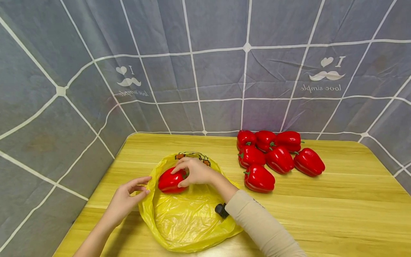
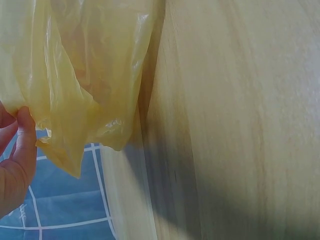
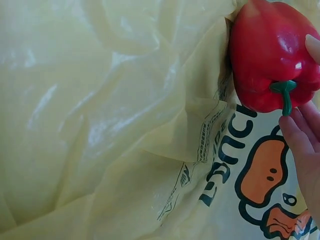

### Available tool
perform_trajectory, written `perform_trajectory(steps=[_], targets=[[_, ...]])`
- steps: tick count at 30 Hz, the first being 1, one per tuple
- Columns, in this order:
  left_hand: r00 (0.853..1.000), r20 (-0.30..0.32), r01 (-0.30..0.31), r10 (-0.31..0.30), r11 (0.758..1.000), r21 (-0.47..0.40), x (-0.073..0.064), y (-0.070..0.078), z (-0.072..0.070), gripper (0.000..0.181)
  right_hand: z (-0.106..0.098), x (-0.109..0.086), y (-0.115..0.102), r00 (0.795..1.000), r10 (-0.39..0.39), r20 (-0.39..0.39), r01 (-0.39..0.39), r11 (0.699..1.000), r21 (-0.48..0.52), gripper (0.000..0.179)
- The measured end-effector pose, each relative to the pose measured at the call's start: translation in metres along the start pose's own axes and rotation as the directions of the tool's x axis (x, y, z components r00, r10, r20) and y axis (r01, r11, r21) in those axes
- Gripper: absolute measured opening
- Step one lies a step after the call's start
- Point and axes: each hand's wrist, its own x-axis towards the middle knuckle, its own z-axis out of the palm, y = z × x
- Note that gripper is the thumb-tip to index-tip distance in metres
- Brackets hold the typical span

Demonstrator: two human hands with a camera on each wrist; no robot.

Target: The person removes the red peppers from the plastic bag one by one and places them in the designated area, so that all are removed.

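A yellow plastic bag (image 1: 186, 221) lies with its mouth spread wide, and one red bell pepper (image 1: 167, 182) is inside its far left part. My right hand (image 1: 196, 172) grips that pepper from the right, reaching over the bag's rim. In the right wrist view the pepper's green stem (image 3: 285, 92) points toward the fingers, above the bag's printed cartoon side. My left hand (image 1: 126, 200) pinches the bag's left edge between thumb and fingers. The left wrist view shows the thin film (image 2: 75, 75) hanging in folds from those fingertips.
Several more red bell peppers (image 1: 279, 160) sit in a cluster at the back right of the wooden table (image 1: 337, 210). A grey curtain (image 1: 221, 78) with white lines stands behind and to the sides. A black wrist camera (image 1: 221, 210) sits by the right sleeve.
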Motion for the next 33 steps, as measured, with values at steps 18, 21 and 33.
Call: perform_trajectory(steps=[18,21,33], targets=[[1.000,0.001,0.004,-0.004,1.000,-0.016,-0.001,-0.001,0.000,0.038,0.002,-0.001,-0.001,1.000,-0.026,0.015,0.023,0.988,0.154,0.034],[1.000,0.000,-0.003,0.003,1.000,-0.018,-0.001,-0.002,0.000,0.038,0.002,-0.002,-0.002,0.999,-0.033,0.013,0.031,0.991,0.132,0.034],[1.000,-0.005,-0.013,0.012,0.999,-0.037,-0.002,-0.003,0.001,0.038,-0.005,-0.008,-0.009,0.999,-0.040,0.026,0.039,0.998,0.046,0.034]])
